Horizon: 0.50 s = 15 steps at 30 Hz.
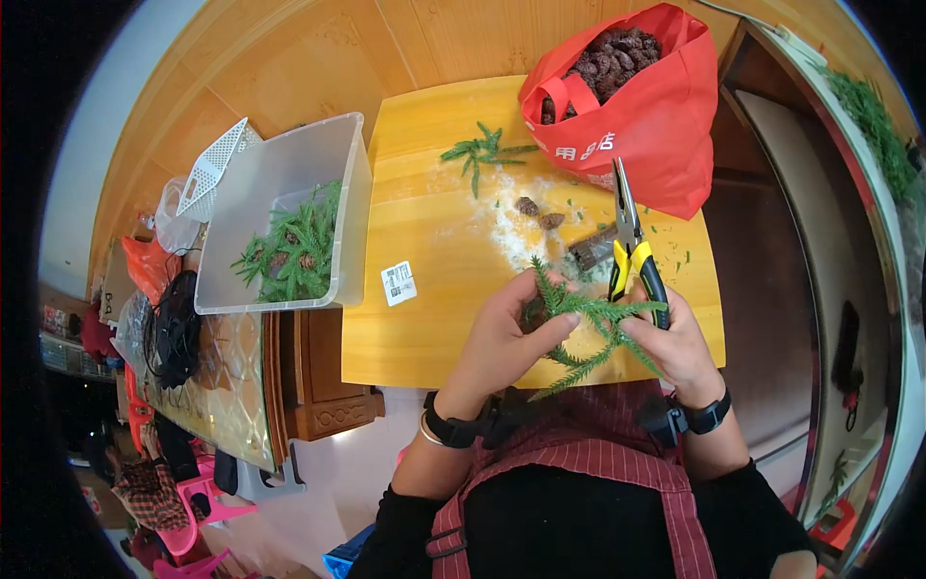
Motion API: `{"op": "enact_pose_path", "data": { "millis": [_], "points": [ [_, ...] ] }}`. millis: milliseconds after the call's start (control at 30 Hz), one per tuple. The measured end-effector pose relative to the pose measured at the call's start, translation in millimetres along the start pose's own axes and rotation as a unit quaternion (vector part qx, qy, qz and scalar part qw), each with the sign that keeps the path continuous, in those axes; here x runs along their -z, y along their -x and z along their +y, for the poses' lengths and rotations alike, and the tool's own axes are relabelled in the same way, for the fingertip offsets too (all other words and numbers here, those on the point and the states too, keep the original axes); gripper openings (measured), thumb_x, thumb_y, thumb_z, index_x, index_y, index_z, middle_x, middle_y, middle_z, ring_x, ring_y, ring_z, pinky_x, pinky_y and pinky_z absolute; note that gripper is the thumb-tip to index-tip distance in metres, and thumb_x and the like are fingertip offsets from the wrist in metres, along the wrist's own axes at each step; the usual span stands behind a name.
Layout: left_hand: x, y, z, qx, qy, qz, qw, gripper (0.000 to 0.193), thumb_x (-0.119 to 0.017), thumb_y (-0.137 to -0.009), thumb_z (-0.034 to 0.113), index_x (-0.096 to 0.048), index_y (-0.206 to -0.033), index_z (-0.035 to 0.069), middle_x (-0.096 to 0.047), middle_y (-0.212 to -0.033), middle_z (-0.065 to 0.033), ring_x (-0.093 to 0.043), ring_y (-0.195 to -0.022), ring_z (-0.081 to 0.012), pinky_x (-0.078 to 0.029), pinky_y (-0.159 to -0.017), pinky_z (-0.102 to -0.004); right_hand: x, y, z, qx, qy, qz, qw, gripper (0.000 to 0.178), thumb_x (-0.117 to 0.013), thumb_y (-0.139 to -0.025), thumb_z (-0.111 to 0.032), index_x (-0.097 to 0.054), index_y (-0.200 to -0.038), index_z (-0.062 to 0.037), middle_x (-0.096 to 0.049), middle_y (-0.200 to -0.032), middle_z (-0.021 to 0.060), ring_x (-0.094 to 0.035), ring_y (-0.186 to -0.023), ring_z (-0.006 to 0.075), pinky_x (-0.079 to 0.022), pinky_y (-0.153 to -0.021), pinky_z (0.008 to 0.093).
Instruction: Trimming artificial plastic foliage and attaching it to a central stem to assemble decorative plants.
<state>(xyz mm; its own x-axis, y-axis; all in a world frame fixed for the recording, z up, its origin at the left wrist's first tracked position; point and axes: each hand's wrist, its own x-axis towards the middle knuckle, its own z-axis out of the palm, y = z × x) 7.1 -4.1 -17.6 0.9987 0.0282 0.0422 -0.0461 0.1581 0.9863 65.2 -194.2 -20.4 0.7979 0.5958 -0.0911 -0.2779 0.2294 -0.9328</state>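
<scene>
My left hand pinches a green artificial pine sprig above the near edge of the yellow wooden table. My right hand grips needle-nose pliers with yellow and black handles, their jaws pointing away from me. The right fingertips also meet the right end of the sprig. Beyond my hands lie a dark brown block and small pine cones, among white flakes and green needle bits. A second pine sprig rests farther back on the tabletop.
A red bag full of pine cones stands at the far right. Left of the table is a translucent plastic bin holding sprigs and cones. Near it lies a white label. A person in plaid is at far lower left.
</scene>
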Motion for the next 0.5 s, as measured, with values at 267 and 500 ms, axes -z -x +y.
{"op": "enact_pose_path", "data": {
  "millis": [267, 500],
  "points": [
    [44.3, 2.9, -4.5, 0.017, -0.137, 0.167, 0.976, 0.016, -0.055, -0.087, 0.015, -0.053, -0.092, 0.000, -0.059, -0.073, -0.0020, -0.055, -0.064, -0.0074, -0.042, -0.055, -0.0222, 39.7, 22.9, -23.6, 0.009, 0.393, 0.133, 0.910, 0.017, -0.055, -0.084, -0.015, -0.055, -0.086, 0.0017, -0.061, -0.076, 0.0065, -0.055, -0.075, 0.0107, -0.042, -0.070, 0.0261],
    [87.3, 0.7, -26.7, 0.099, -0.624, 0.191, 0.751, 0.036, -0.062, -0.079, 0.023, -0.050, -0.104, 0.000, -0.058, -0.098, -0.0186, -0.058, -0.081, -0.0317, -0.047, -0.066, -0.0358, 85.7, 36.7, 1.8, -0.011, 0.663, 0.218, 0.716, 0.025, -0.056, -0.084, -0.019, -0.049, -0.088, 0.0042, -0.056, -0.082, 0.0220, -0.052, -0.082, 0.0362, -0.042, -0.072, 0.0407]
  ]
}}
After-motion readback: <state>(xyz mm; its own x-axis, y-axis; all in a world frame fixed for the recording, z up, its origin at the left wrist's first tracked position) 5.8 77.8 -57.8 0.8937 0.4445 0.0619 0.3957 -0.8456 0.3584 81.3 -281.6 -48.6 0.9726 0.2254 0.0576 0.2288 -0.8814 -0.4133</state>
